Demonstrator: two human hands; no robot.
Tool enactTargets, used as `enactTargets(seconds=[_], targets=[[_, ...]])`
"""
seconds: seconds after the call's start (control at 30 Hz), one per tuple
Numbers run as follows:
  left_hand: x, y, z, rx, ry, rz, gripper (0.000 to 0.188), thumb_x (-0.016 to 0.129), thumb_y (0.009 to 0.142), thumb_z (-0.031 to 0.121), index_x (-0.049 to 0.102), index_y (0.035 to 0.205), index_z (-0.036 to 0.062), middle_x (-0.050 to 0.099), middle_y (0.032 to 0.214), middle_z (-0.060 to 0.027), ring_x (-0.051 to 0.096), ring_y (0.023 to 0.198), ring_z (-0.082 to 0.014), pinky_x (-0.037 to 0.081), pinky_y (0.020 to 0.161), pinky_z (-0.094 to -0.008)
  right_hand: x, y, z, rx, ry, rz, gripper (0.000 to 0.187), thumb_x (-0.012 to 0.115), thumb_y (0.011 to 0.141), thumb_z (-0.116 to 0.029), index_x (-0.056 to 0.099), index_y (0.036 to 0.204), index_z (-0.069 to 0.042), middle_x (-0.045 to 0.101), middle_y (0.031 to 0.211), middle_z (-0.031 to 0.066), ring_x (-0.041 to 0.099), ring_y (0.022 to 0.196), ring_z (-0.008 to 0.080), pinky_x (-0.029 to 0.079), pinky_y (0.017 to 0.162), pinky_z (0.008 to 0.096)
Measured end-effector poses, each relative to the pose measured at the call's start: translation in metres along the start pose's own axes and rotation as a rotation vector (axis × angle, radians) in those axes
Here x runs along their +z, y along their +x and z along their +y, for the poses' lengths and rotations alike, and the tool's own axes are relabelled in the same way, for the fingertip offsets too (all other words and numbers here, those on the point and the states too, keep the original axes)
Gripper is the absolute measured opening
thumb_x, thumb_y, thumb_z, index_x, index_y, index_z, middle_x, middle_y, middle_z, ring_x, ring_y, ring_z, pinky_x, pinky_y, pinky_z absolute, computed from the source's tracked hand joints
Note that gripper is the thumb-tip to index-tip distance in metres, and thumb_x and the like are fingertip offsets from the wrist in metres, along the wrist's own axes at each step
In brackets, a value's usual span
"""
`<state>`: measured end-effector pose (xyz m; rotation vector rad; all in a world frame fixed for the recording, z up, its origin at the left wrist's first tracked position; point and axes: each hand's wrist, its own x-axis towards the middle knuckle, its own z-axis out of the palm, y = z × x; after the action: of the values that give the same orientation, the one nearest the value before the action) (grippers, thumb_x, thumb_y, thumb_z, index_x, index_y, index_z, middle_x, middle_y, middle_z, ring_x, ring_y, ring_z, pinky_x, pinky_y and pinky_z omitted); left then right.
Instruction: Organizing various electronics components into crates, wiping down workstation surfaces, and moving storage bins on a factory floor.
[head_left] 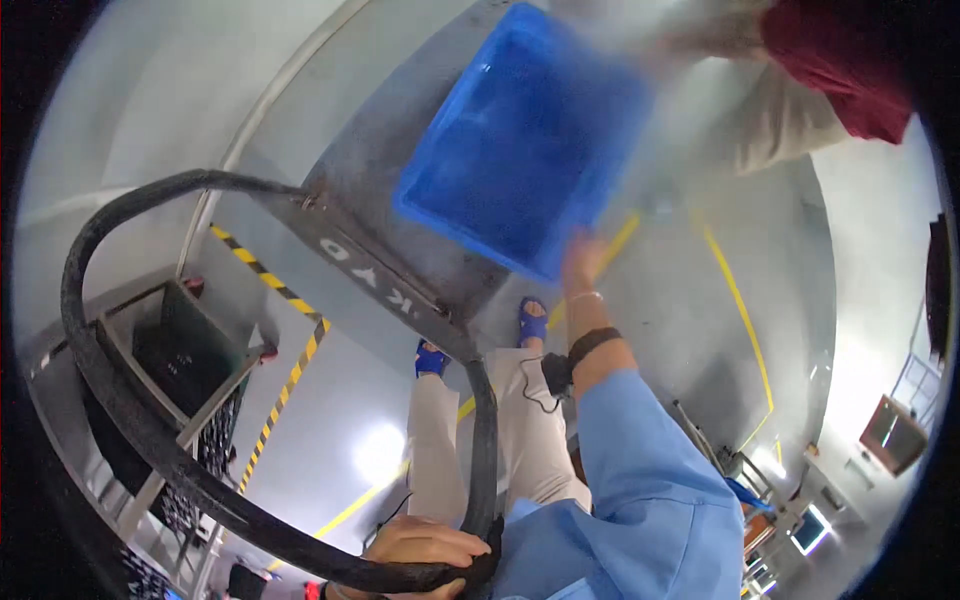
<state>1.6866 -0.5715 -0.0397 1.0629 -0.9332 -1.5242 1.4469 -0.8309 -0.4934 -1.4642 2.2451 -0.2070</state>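
Observation:
A blue plastic crate [520, 140] lies over the grey platform trolley [460, 270], its right side overhanging the platform and smeared by motion. My right hand [582, 262] is at the crate's near right corner, closed on its rim, though the fingers are blurred. Near the lower edge my left hand [425, 548] wraps round the trolley's black curved handle [270, 535]. Another person's blurred hand [690, 45] reaches toward the far right side of the crate; whether it touches is unclear.
The other person's maroon clothing [840, 70] and beige trousers [790, 120] are at the upper right. A dark bin in a metal frame [180, 350] stands left, beside black-and-yellow floor tape [290, 380]. A yellow line [735, 280] crosses the floor at right. My feet are close behind the trolley.

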Motion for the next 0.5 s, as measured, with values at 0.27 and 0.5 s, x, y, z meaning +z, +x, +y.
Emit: enactTargets(seconds=[0.27,0.5], targets=[[0.009,-0.004,-0.005,-0.128,-0.044,0.086,0.017,0.064,0.072,0.015,0.059,0.080,0.0017,0.067,0.089,-0.0183,0.064,0.066,-0.0271,0.051,0.063,-0.0336,-0.005,0.031,0.023,0.116,0.110,-0.319,0.048,0.046,0.090,-0.038,0.047,0.110,0.005,0.057,0.109,0.0291,0.055,0.102,0.0445,0.042,0.089,0.0497],[0.014,0.015,-0.010,-0.024,-0.046,0.041,0.014,0.065,0.070,0.014,0.060,0.079,0.0043,0.068,0.082,-0.0140,0.066,0.066,-0.0257,0.052,0.060,-0.0335,-0.017,0.108,0.067,0.045,0.215,-0.192,0.039,0.043,0.092,-0.033,0.051,0.111,0.000,0.059,0.091,0.0195,0.058,0.080,0.0314,0.047,0.068,0.0424]])
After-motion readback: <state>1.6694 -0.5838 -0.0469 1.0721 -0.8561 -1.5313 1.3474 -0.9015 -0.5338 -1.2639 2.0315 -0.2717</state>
